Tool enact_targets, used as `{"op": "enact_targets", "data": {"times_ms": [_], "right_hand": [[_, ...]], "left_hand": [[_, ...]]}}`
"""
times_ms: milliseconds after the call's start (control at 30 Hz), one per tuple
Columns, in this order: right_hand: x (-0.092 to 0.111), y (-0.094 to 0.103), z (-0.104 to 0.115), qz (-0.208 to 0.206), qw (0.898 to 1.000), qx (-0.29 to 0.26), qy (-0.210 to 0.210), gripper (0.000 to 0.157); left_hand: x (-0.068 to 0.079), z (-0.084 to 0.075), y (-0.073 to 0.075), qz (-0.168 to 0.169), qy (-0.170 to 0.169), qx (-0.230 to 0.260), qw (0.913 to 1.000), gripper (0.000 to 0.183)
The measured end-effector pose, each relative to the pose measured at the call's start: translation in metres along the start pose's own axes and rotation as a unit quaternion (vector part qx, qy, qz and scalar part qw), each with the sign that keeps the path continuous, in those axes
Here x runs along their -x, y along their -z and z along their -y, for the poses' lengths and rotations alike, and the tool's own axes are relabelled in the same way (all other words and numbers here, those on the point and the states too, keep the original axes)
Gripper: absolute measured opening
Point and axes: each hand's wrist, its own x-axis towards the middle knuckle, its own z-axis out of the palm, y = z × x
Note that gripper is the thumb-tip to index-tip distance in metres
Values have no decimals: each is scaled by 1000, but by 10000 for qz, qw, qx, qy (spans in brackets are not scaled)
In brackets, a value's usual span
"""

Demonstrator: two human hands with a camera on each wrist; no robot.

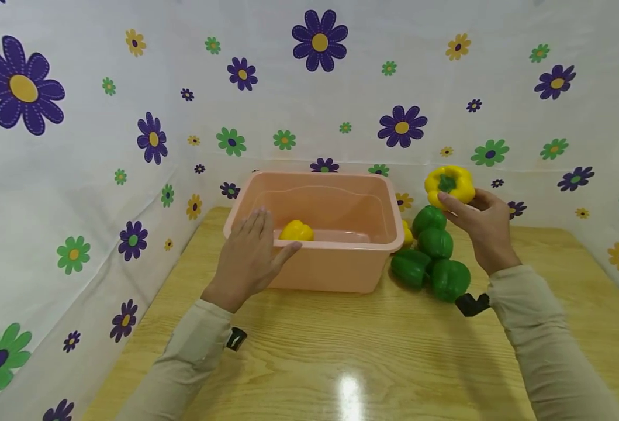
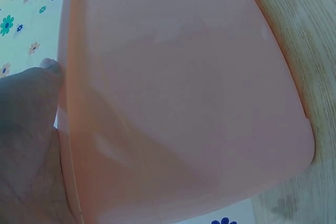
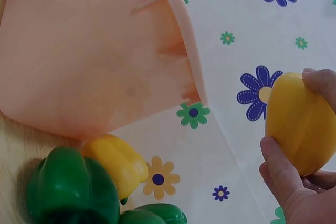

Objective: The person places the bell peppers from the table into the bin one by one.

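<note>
In the head view my right hand [image 1: 490,231] holds a yellow bell pepper [image 1: 463,186] up above a group of green bell peppers, its green stem end facing me. Thumb and fingers grip its sides in the right wrist view, where the pepper [image 3: 294,124] appears smooth and ribbed. My left hand [image 1: 246,254] rests on the near left rim of a pink plastic tub [image 1: 330,269], fingers straight and thumb spread along the edge. From the left wrist, the thumb [image 2: 50,69] lies at the rim beside the tub's wall [image 2: 184,87]. Inside the tub sits another yellow bell pepper [image 1: 297,231].
Several green bell peppers [image 1: 450,279] cluster on the wooden table [image 1: 309,345] just right of the tub. Partly hidden among them, against the tub's side, is a yellow bell pepper [image 3: 116,163]. A flower-printed white sheet [image 1: 267,105] hangs behind and at the left.
</note>
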Motion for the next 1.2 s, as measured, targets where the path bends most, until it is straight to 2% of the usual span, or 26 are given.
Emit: {"op": "enact_targets", "data": {"times_ms": [467,700,900,1200], "right_hand": [[1,-21,4,99,9997,202,124,73],[3,-30,6,94,9970,734,224,74],[5,-38,7,115,9949,953,310,73],[9,-48,4,307,9933,1103,175,77]], "left_hand": [[3,3,1,-48,4,30,10000,96],[2,3,1,-135,-73,13,9999,95],[2,1,3,-65,-46,53,10000,95],[3,2,2,-47,-37,62,10000,94]]}}
